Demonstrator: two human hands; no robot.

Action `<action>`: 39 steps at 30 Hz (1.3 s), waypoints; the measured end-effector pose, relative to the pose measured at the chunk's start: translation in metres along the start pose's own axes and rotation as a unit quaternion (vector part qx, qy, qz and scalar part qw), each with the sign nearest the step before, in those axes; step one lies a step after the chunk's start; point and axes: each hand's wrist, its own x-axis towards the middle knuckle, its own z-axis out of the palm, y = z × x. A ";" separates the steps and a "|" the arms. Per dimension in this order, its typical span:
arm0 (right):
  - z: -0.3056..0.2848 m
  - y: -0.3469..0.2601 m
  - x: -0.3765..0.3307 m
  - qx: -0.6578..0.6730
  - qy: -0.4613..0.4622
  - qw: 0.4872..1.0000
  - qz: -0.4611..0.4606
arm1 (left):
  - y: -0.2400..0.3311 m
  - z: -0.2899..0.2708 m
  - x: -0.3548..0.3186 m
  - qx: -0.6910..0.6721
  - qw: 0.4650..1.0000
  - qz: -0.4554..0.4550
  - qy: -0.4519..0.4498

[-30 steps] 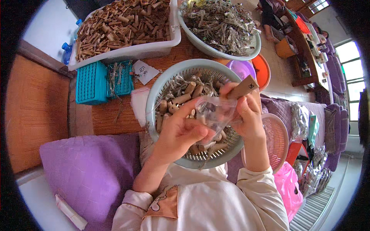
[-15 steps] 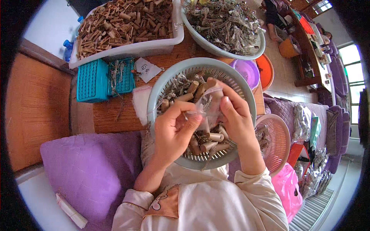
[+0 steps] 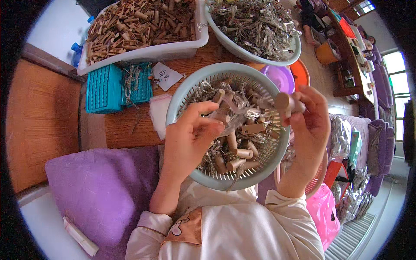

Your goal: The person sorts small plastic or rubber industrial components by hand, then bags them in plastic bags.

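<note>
One tan cylinder (image 3: pixel 284 103) is gripped between the thumb and curled fingers of the right hand (image 3: pixel 311 117). The left hand (image 3: pixel 188 141), thumb and fingers nearly closed, pinches a clear plastic bag (image 3: pixel 236 113). Below both hands: grey slotted basket (image 3: pixel 172 108). Ahead of the left hand: white tub (image 3: pixel 143 57). Ahead, between the hands: pale basin (image 3: pixel 251 56).

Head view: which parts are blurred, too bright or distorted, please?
Head view: the brown cylinder in the right hand looks slightly blurred, perhaps from motion; head view: the clear bag at the left hand looks smeared; head view: the window at right is washed out, black corners frame the fisheye picture.
</note>
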 end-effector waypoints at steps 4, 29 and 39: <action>0.007 -0.013 -0.013 -0.130 0.017 0.990 -0.053 | 0.006 0.002 -0.001 0.056 0.998 -0.012 -0.018; 0.011 -0.030 -0.003 -0.187 -0.050 0.981 0.021 | 0.010 -0.004 -0.007 0.036 0.996 -0.022 -0.082; 0.009 -0.031 0.001 -0.230 -0.038 0.973 0.001 | 0.010 -0.007 -0.009 0.032 0.995 -0.005 -0.094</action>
